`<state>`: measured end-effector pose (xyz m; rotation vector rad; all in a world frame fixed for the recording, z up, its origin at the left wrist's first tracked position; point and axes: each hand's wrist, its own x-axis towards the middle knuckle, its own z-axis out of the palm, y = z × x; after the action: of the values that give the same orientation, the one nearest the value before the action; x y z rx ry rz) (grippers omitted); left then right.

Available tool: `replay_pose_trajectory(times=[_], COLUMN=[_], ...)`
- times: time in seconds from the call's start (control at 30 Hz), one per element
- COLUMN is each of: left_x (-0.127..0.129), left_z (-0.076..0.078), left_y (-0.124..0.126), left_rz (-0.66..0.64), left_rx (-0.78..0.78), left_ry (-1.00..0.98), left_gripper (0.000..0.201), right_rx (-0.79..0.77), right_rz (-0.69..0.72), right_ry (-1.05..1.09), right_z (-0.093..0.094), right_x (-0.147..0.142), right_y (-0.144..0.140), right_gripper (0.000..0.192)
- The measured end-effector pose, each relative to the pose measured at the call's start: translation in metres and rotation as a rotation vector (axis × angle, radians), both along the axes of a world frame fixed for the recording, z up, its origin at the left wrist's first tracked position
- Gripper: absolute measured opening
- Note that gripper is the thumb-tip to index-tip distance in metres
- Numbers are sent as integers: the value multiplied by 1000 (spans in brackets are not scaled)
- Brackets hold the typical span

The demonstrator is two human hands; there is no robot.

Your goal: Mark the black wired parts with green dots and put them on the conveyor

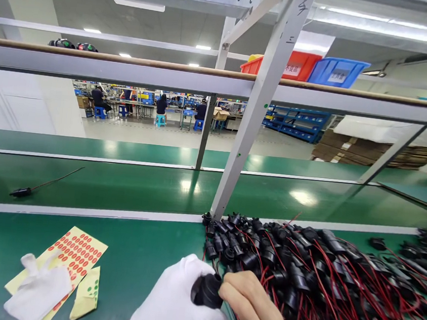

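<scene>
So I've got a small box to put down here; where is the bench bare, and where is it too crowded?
Bare green mat lies between the sticker sheet and the left hand. The belt behind the white strip is bare too, apart from one stray cable. Right of the hands, the pile of black plugs with red wires covers the mat.

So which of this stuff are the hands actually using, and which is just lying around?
In use:
- round black plastic socket, held by both hands
- white-gloved left hand
- bare right hand
- heap of black sockets with red and black wires

Lying about:
- yellow sheet of red dot stickers
- loose white glove
- black stick on the belt
</scene>
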<state>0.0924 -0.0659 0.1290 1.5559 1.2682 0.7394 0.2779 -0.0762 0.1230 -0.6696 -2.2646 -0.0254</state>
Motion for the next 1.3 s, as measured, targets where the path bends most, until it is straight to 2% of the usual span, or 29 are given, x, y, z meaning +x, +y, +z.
replay_pose_trajectory(times=[0.1,0.17,0.23,0.3,0.4,0.47,0.57,0.7,0.77,0.83,0.9,1.0,1.13,1.2,1.3], left_x=[0,-1,-1,0,3,6,11,9,5,2,1,3,4,3,2], left_z=[-6,-13,-21,-30,-43,-50,-56,-46,-36,-27,-24,-32,-43,-46,-49], left_y=[5,9,13,15,18,19,20,14,11,9,9,11,13,14,14], left_rz=[6,-5,-61,-141,-213,-211,-209,-194,-176,-146,-63,45,-6,-29,-24], left_rx=[-57,-119,-130,-158,-285,-362,-416,-332,-254,-182,-56,290,718,840,916], left_ry=[-140,-317,-470,-603,-805,-893,-952,-943,-858,-732,-577,-379,-309,-269,-183], left_gripper=[23,22,26,40,54,57,60,52,44,35,30,39,33,31,33], right_rx=[46,-4,-216,-515,-916,-1078,-1173,-1112,-974,-773,-589,-413,-281,-256,-295], right_rz=[-57,-96,-119,-126,-32,57,110,148,163,161,145,99,14,1,18], right_ry=[56,116,161,246,442,551,615,639,632,556,439,349,323,300,299], right_z=[-17,-26,-27,-24,-19,-20,-25,-34,-37,-39,-39,-35,-26,-23,-21], right_x=[-5,-7,-7,-5,-2,0,-1,-1,1,4,7,11,11,9,7], right_y=[10,17,22,24,26,29,32,32,31,31,30,28,24,21,18], right_gripper=[50,52,46,37,29,37,53,50,43,37,42,56,58,60,60])
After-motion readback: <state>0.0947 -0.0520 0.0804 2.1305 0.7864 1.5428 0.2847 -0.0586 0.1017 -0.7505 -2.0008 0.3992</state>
